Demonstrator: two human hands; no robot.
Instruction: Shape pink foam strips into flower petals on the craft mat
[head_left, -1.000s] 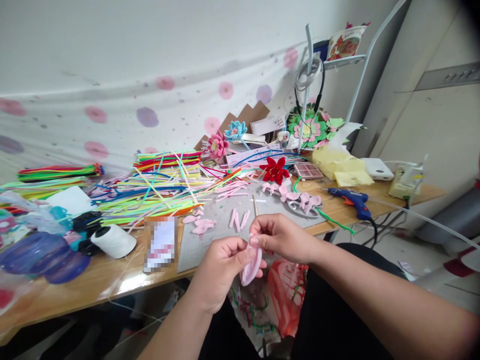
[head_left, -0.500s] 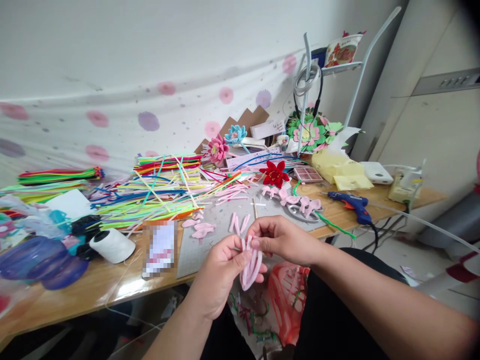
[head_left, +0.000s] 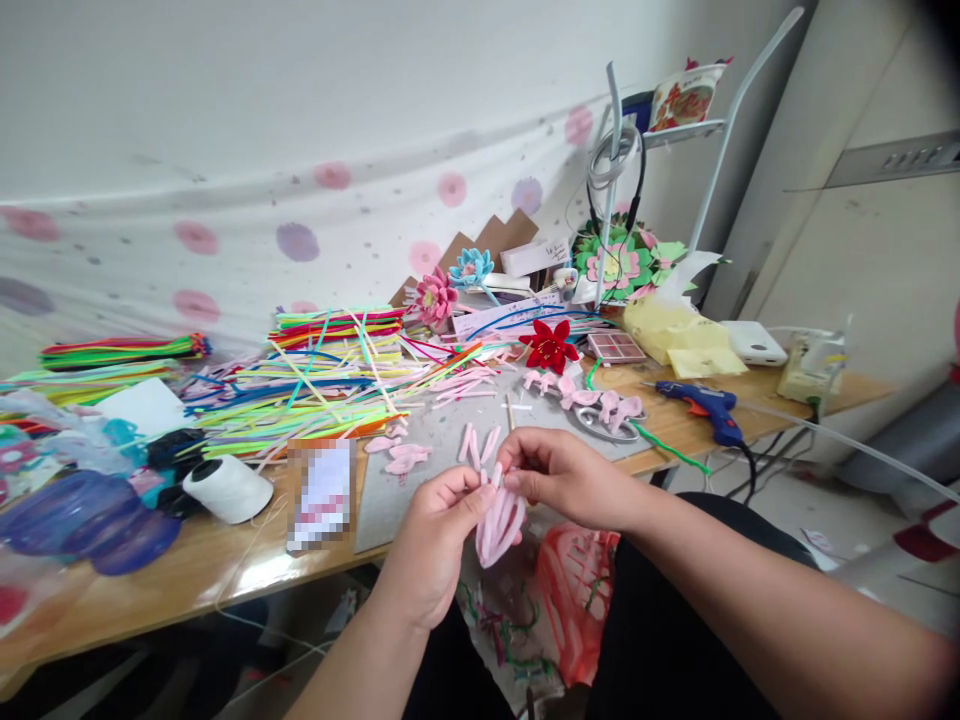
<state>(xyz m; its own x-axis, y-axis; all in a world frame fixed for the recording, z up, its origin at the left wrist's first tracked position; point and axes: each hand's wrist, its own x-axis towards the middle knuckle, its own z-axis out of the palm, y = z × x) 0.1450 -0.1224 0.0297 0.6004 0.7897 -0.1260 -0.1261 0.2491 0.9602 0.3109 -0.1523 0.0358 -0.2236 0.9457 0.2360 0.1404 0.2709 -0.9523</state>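
Observation:
Between my hands, above my lap at the table's front edge, is a pale pink pipe cleaner (head_left: pixel 499 535) bent into several narrow loops that hang downward. My left hand (head_left: pixel 442 525) pinches it near the top from the left. The fingertips of my right hand (head_left: pixel 551 475) are closed on its upper end from the right. Just beyond lie short pink pipe cleaner pieces (head_left: pixel 469 444) on the grey mat (head_left: pixel 442 430). Pink petal shapes (head_left: pixel 407 458) rest to the left on the same mat.
Colourful pipe cleaners (head_left: pixel 300 390) are heaped behind, left. A white thread spool (head_left: pixel 229 490) stands left. A red flower (head_left: pixel 550 347), a green stem with pink blooms (head_left: pixel 600 402) and a blue glue gun (head_left: pixel 701 408) lie to the right. Below is a red plastic bag (head_left: pixel 574 600).
The pink loops have risen slightly and turned, their lower end swinging a little to the left. Both hands have shifted slightly and keep their pinch.

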